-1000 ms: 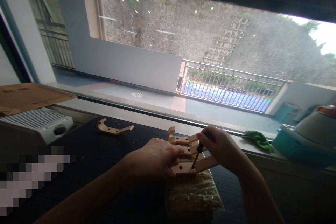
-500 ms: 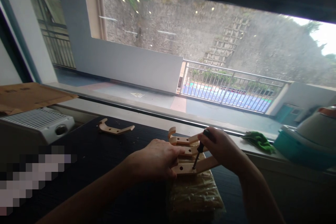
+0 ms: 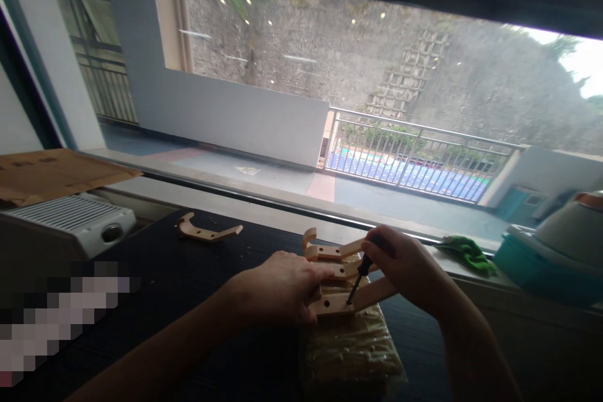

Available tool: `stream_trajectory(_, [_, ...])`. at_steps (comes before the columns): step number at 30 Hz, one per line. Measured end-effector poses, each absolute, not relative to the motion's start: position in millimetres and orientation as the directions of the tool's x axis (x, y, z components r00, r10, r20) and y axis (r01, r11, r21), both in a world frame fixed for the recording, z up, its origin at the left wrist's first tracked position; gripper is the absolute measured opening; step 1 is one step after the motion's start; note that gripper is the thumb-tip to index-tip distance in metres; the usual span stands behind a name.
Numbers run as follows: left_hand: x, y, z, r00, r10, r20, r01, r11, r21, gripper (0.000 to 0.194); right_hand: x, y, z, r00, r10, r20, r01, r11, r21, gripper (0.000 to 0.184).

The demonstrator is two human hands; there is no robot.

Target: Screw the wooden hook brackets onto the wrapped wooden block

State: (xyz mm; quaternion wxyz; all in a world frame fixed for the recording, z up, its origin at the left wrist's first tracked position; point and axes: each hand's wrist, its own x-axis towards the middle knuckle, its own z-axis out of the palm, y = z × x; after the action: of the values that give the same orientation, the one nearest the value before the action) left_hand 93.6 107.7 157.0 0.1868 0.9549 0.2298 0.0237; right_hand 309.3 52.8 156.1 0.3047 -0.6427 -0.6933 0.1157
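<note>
My left hand (image 3: 282, 289) is closed round the nearest of several curved wooden hook pieces (image 3: 332, 304), pressing it down on a clear plastic bag (image 3: 351, 352) of small wooden parts. My right hand (image 3: 405, 267) grips a small dark-handled screwdriver (image 3: 357, 276), its tip set into a hole in that front piece. Two more wooden hook pieces (image 3: 325, 252) lie stacked just behind, partly hidden by my fingers.
A single wooden hook piece (image 3: 207, 231) lies farther left on the dark table (image 3: 188, 301). A white appliance with a knob (image 3: 66, 226) and cardboard (image 3: 51, 173) sit at the left. A green cloth (image 3: 466, 250) and a teal container (image 3: 541, 264) rest on the window sill at right.
Both hands stay on the front wooden piece and the screwdriver. The view has shifted slightly to the right; my right hand has turned a little on the handle.
</note>
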Motion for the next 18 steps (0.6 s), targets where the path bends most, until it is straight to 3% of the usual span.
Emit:
stream_trajectory(7, [94.7, 106.1, 157.6, 0.880, 0.474, -0.038, 0.454, -0.813, 0.364, 0.056, 303.9, 47.2, 162.6, 0.023, 0.955, 0.297, 0.874, 0.125, -0.469, 0.023])
stream_trajectory(12, [94.2, 106.9, 160.1, 0.887, 0.456, -0.069, 0.448, -0.814, 0.371, 0.060, 296.5, 39.9, 167.0, -0.108, 0.965, 0.238, 0.787, 0.230, -0.572, 0.024])
stream_trajectory(18, [93.4, 106.3, 158.4, 0.886, 0.461, -0.045, 0.445, -0.822, 0.356, 0.057, 307.8, 52.6, 157.4, 0.024, 0.956, 0.293, 0.850, 0.135, -0.510, 0.034])
